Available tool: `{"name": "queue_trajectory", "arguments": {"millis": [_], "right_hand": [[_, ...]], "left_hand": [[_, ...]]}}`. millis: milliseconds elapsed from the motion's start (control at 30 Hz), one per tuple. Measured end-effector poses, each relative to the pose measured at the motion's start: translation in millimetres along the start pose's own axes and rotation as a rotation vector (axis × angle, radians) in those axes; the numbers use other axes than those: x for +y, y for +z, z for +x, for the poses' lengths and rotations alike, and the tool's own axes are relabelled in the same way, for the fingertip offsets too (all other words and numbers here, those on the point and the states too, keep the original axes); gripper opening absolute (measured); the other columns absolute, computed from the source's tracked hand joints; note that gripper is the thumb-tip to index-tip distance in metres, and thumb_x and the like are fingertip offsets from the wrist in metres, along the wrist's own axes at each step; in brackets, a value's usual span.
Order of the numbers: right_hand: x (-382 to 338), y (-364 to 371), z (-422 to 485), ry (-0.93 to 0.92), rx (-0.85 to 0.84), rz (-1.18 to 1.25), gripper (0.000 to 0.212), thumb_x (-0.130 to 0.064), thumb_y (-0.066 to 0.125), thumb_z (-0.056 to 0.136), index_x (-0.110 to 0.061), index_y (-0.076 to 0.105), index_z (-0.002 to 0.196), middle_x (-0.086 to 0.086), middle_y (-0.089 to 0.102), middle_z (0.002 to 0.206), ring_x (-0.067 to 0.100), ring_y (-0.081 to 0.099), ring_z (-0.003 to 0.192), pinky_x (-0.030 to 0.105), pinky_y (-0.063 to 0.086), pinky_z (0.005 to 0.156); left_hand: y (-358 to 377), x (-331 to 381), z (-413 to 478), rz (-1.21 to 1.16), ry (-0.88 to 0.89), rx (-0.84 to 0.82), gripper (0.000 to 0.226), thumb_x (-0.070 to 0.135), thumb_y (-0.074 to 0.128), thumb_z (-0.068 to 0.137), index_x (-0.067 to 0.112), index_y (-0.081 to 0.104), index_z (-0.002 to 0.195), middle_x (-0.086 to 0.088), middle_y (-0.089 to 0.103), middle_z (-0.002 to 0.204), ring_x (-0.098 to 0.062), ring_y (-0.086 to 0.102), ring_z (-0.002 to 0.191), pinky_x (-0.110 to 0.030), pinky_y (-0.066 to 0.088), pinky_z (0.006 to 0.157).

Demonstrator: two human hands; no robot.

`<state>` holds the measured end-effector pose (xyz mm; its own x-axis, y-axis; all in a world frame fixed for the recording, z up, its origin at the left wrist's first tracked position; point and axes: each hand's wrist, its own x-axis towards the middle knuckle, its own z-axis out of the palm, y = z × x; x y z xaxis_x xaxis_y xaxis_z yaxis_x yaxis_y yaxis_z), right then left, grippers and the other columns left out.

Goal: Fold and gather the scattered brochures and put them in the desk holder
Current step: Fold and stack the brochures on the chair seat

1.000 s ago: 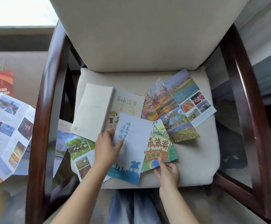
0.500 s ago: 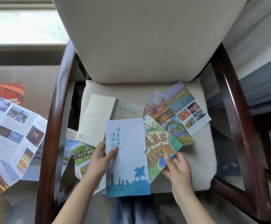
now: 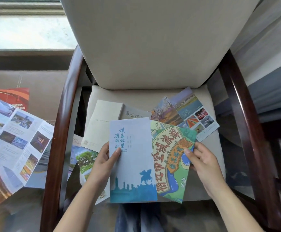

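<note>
I am in the gathering step: each of my hands has one brochure, and no desk holder is in view. My left hand (image 3: 103, 158) is closed on the pale blue brochure (image 3: 133, 161), with the thumb (image 3: 115, 152) pressed on its front near the left edge and the other fingers hidden behind it. My right hand (image 3: 201, 159) pinches the right edge of the green cartoon brochure (image 3: 169, 158), thumb on top, the rest under the paper. The two brochures touch side by side, the blue one a little over the green one.

Just beyond my left fingers lie a cream brochure (image 3: 103, 124) and a grey one (image 3: 134, 113); beyond my right fingers a photo brochure (image 3: 186, 111) is open on the chair seat (image 3: 208, 164). Under my left wrist is another one with white birds (image 3: 86, 160). Far to the left a big unfolded brochure (image 3: 14, 139) lies spread out.

Next, I think, I must slide the two held brochures together into one stack, then collect the others.
</note>
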<state>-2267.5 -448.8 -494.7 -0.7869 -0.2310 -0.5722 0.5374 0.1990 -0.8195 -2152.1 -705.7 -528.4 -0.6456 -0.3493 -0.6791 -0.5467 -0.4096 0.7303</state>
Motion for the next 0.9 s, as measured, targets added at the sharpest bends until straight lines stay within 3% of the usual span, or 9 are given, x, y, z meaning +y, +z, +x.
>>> {"name": "queue_trajectory", "arguments": {"millis": [200,300,400,467,567,633,733,833,900], "right_hand": [[4.0,18.6,2.2,0.045,-0.086,-0.015,0.014,-0.009,0.062,0.090,-0.012,0.067,0.103,0.004,0.077,0.090,0.013,0.073,0.079,0.020,0.056,0.060],[13.6,34.7,-0.7,0.042,0.017,-0.049,0.018,-0.010,0.071,0.083,-0.011,0.066,0.100,0.007,0.077,0.078,0.016,0.073,0.069,0.026,0.056,0.057],[22.6,40.9,-5.7,0.005,0.138,-0.051,0.022,-0.009,0.075,0.079,-0.010,0.066,0.099,0.007,0.077,0.078,0.020,0.075,0.072,0.029,0.058,0.063],[30.2,43.2,-9.0,-0.003,0.162,-0.091,0.018,-0.011,0.075,0.080,-0.012,0.066,0.095,0.005,0.077,0.077,0.017,0.074,0.071,0.028,0.058,0.065],[37.5,50.7,-12.4,-0.002,0.194,-0.119,0.010,-0.021,0.067,0.087,-0.023,0.064,0.096,-0.006,0.074,0.090,0.005,0.070,0.083,0.012,0.052,0.067],[41.9,57.2,-14.2,0.042,0.137,-0.015,0.022,-0.022,0.061,0.091,-0.027,0.059,0.112,-0.012,0.067,0.107,-0.006,0.064,0.096,0.006,0.048,0.075],[51.4,62.4,-21.2,0.129,0.049,-0.001,0.053,-0.005,0.067,0.085,-0.020,0.046,0.132,-0.004,0.064,0.122,0.008,0.063,0.110,0.024,0.052,0.090],[62.4,52.6,-30.4,0.157,0.089,-0.044,0.057,0.005,0.069,0.081,-0.014,0.048,0.130,0.002,0.065,0.120,0.011,0.065,0.104,0.020,0.054,0.081],[74.1,38.7,-40.9,0.190,0.124,-0.045,0.058,0.012,0.067,0.079,-0.010,0.048,0.129,0.006,0.066,0.118,0.008,0.065,0.099,0.014,0.054,0.073]], "left_hand": [[17.6,-1.8,-1.7,-0.001,0.015,-0.062,0.027,0.026,0.056,0.092,0.028,0.057,0.119,0.006,0.070,0.117,-0.014,0.068,0.106,-0.034,0.057,0.085],[30.2,-9.0,-5.7,0.027,0.009,-0.080,0.028,0.025,0.055,0.093,0.025,0.057,0.121,0.005,0.070,0.117,-0.011,0.068,0.105,-0.026,0.058,0.079],[33.5,-19.2,-10.3,0.029,-0.069,-0.063,0.033,0.026,0.060,0.091,0.024,0.054,0.123,0.005,0.070,0.117,-0.014,0.069,0.103,-0.035,0.058,0.084],[33.5,-24.9,-13.1,0.055,-0.090,-0.037,0.033,0.025,0.063,0.089,0.022,0.055,0.121,0.005,0.071,0.114,-0.013,0.070,0.099,-0.033,0.059,0.081],[35.8,-26.4,-16.6,0.079,-0.058,0.033,0.030,0.020,0.064,0.089,0.016,0.057,0.117,0.000,0.071,0.112,-0.015,0.071,0.096,-0.029,0.059,0.075],[40.6,-26.3,-17.4,0.064,-0.043,0.082,0.028,0.017,0.063,0.090,0.013,0.057,0.117,-0.002,0.071,0.112,-0.019,0.070,0.098,-0.031,0.059,0.077],[49.1,-26.3,-18.9,0.075,-0.015,0.116,0.024,0.015,0.063,0.090,0.015,0.057,0.113,0.000,0.070,0.109,-0.014,0.070,0.094,-0.020,0.058,0.067],[55.8,-37.6,-21.7,0.107,-0.059,0.066,0.018,0.018,0.064,0.089,0.024,0.056,0.105,0.004,0.069,0.106,-0.005,0.070,0.086,-0.016,0.055,0.062],[59.7,-54.4,-23.7,0.282,-0.122,0.005,0.017,0.026,0.065,0.089,0.028,0.055,0.103,0.005,0.068,0.109,-0.006,0.068,0.090,-0.024,0.056,0.073]]}}
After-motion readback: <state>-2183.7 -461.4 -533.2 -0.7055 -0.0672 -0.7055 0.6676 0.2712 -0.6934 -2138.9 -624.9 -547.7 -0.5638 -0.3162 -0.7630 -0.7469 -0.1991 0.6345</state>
